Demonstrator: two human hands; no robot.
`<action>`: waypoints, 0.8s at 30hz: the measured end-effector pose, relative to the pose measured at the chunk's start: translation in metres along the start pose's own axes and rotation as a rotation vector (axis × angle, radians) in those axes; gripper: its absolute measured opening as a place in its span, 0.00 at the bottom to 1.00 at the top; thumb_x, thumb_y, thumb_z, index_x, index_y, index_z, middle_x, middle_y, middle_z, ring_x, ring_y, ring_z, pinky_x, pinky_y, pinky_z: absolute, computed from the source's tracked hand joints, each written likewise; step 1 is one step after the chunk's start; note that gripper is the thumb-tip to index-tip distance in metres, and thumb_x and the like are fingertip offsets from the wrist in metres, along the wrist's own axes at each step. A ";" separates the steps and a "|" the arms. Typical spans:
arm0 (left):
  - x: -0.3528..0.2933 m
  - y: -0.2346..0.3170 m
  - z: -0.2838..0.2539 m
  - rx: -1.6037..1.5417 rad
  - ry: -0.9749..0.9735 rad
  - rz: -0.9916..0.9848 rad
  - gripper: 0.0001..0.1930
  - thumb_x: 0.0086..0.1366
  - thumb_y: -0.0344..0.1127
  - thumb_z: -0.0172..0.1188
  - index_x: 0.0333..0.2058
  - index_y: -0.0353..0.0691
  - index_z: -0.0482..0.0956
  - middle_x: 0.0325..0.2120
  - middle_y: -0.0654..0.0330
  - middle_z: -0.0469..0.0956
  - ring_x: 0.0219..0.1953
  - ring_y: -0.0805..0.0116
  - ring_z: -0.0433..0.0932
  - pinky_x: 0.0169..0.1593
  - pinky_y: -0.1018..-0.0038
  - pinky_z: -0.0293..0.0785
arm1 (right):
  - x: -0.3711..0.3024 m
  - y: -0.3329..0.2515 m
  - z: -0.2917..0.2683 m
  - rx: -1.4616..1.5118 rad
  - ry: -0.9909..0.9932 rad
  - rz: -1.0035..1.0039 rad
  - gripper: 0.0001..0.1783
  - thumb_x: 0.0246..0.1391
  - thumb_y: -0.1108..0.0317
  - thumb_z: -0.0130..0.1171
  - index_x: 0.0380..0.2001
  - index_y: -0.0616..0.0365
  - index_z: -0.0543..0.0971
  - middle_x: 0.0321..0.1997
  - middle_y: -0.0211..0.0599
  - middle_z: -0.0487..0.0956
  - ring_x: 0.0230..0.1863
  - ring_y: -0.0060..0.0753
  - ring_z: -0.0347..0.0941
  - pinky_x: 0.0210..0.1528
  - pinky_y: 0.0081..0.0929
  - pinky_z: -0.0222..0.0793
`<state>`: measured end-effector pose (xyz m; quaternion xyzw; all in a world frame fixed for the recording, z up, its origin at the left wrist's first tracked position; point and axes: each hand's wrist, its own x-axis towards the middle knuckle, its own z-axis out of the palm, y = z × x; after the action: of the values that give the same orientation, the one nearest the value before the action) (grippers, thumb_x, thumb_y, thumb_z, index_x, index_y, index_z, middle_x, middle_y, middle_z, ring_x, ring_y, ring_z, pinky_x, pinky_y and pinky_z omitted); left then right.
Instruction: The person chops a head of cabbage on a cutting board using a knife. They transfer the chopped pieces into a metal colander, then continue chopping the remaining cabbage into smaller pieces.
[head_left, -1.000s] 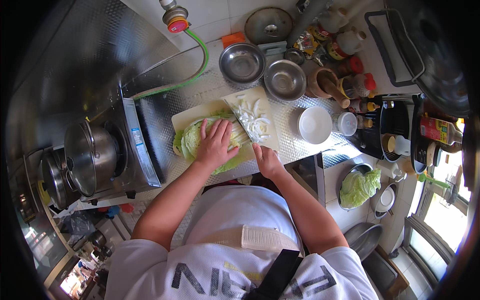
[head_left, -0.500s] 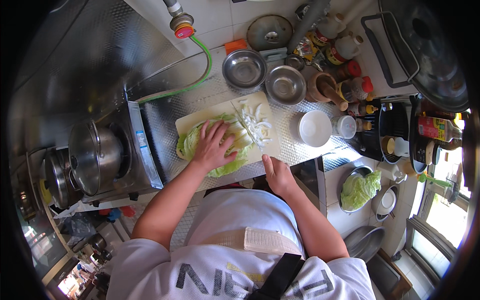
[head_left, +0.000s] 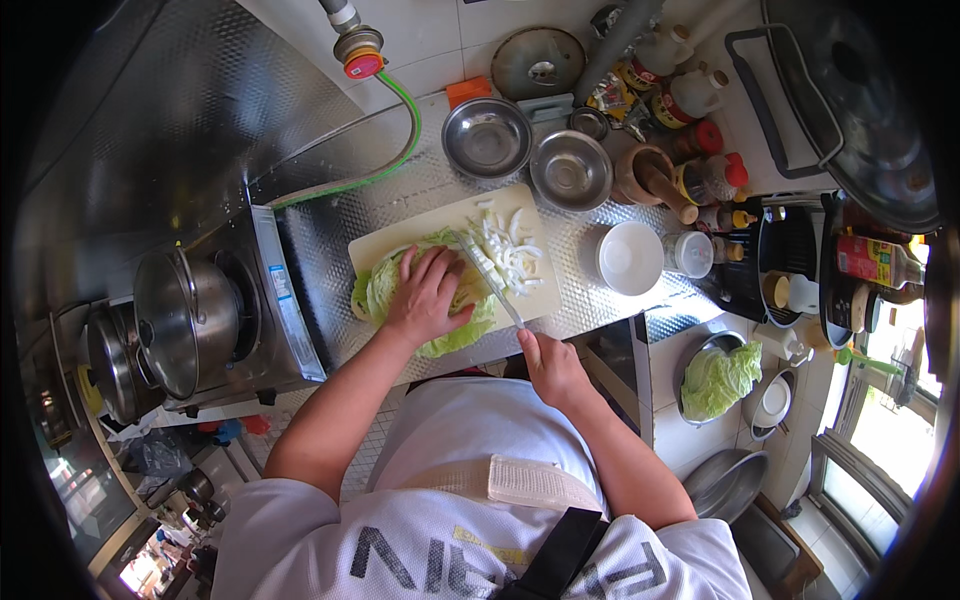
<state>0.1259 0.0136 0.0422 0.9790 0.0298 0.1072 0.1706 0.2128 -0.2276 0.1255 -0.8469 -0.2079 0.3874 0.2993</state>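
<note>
A light-coloured cutting board (head_left: 385, 238) lies at a slant on the metal counter. On it rests a pale green napa cabbage (head_left: 376, 292), which my left hand (head_left: 428, 298) holds down with bent fingers spread over its top. My right hand (head_left: 555, 368) is closed round the handle of a knife (head_left: 490, 272). The blade stands at the cabbage's right-hand cut end, just beside my left fingertips. White cut cabbage strips (head_left: 515, 245) lie scattered on the board to the right of the blade. The knife's handle is mostly hidden in my fist.
Two steel bowls (head_left: 487, 137) stand behind the board. To its right are a white bowl (head_left: 630, 258), a lidded jar (head_left: 689, 254) and a wooden mortar with pestle (head_left: 645, 176). Several bottles line the wall. A lidded pot (head_left: 187, 320) sits on the left stove; more cabbage (head_left: 720, 380) lies lower right.
The knife and my right hand have shifted slightly left, bringing the blade from among the strips to the cabbage's cut end. My left hand stays nearly in place.
</note>
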 end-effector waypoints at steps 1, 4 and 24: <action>-0.001 0.000 0.001 -0.007 -0.008 -0.007 0.36 0.49 0.51 0.73 0.54 0.37 0.75 0.57 0.48 0.71 0.64 0.49 0.67 0.69 0.43 0.53 | -0.001 -0.001 -0.002 -0.010 0.003 -0.024 0.31 0.74 0.50 0.46 0.27 0.68 0.77 0.25 0.66 0.76 0.35 0.74 0.74 0.38 0.55 0.70; -0.001 -0.001 0.001 -0.021 -0.012 -0.026 0.37 0.48 0.51 0.73 0.54 0.37 0.74 0.57 0.46 0.70 0.64 0.47 0.67 0.67 0.44 0.54 | -0.005 -0.002 -0.007 0.018 -0.040 0.074 0.31 0.74 0.50 0.45 0.26 0.68 0.76 0.25 0.66 0.76 0.34 0.75 0.73 0.38 0.55 0.69; -0.003 -0.001 0.007 0.034 -0.011 0.013 0.33 0.51 0.53 0.70 0.51 0.38 0.77 0.57 0.49 0.71 0.61 0.51 0.68 0.65 0.45 0.59 | 0.070 0.045 0.041 0.002 -0.049 -0.027 0.34 0.74 0.46 0.41 0.31 0.68 0.80 0.33 0.69 0.79 0.44 0.76 0.74 0.50 0.58 0.69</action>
<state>0.1241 0.0119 0.0346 0.9826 0.0242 0.1024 0.1531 0.2293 -0.2061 0.0370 -0.8340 -0.2259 0.4041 0.3001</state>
